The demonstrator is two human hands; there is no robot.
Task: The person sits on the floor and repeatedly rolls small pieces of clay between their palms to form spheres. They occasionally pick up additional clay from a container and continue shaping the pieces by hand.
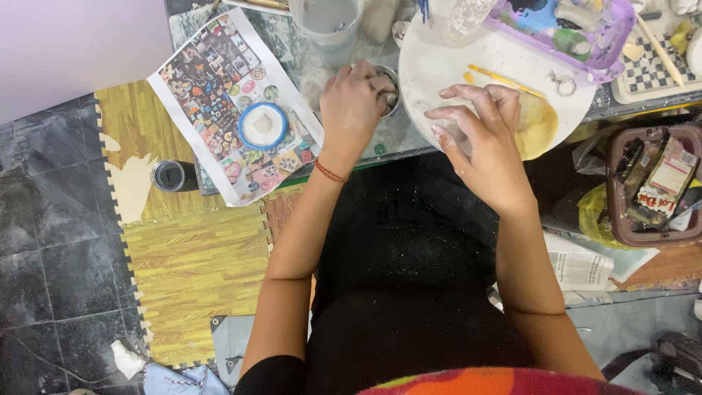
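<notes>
Closest to the lens, two bare forearms rise from a black lap toward the worktop (409, 143). Fingers (376, 82) of the left hand (352, 106) are curled down into a small metal bowl (389, 91), dusted white; whether they pinch anything inside is hidden by the knuckles. A red thread bracelet (330, 172) circles that wrist. Fingers (468, 93) of the right hand (479, 143) are spread and loosely bent, pale with clay, the tips resting on the near part of a round white board (446, 62); they hold nothing.

On that board, beyond the right hand, lies a thin yellow stick (504, 80), a small metal ring (563, 85) and a flat yellowish patch (537, 124) at the near edge. Behind it stands a purple paint tray (585, 33), smeared with colours.

Left of the bowl, a printed sheet of small pictures (227, 95) hangs over the worktop's edge, with a blue-rimmed round dish (263, 126) on it. A dark jar (172, 175) sits just beside the sheet. A clear cup of cloudy water (325, 22) stands behind the bowl. Yellow foam floor mats (190, 271) lie below, and a brown basket (654, 183) of packets sits to the right.
</notes>
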